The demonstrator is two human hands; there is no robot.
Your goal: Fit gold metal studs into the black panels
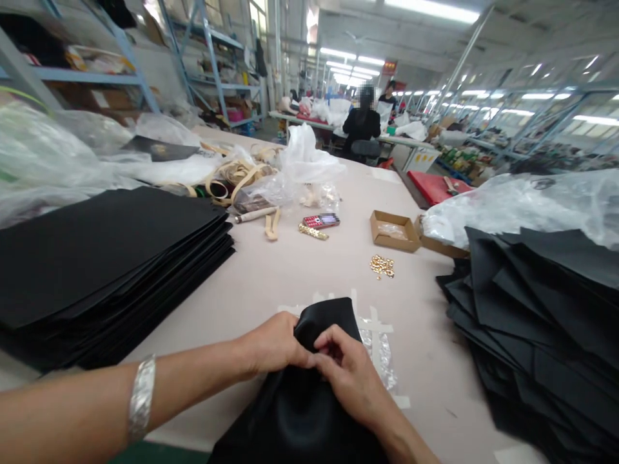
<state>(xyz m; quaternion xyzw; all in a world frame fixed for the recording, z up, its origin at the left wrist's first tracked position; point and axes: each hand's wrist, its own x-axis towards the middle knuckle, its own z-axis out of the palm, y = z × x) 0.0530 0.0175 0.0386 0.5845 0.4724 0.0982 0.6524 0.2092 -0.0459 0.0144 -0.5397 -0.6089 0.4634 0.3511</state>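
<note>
A black leather-like sheet (309, 419) is bent up at the table's near edge, its upper flap curling over. My left hand (278, 341) grips the sheet by its folded part, fingers partly behind it. Close against it, my right hand (345, 367) is closed with thumb and fingertips pinched at the same spot; whatever tiny thing may sit between them is hidden. Under the sheet lies a clear plastic patch (382, 354) taped to the table. Farther forward is a small pile of gold-coloured metal pieces (382, 265).
Stacked black sheets lie at left (106, 245) and right (546, 335). Beyond are a red phone (322, 220), a gold strip (313, 232), a small cardboard box (394, 232), tan strap rolls (242, 177) and plastic bags (309, 158). A person (362, 122) sits at another table.
</note>
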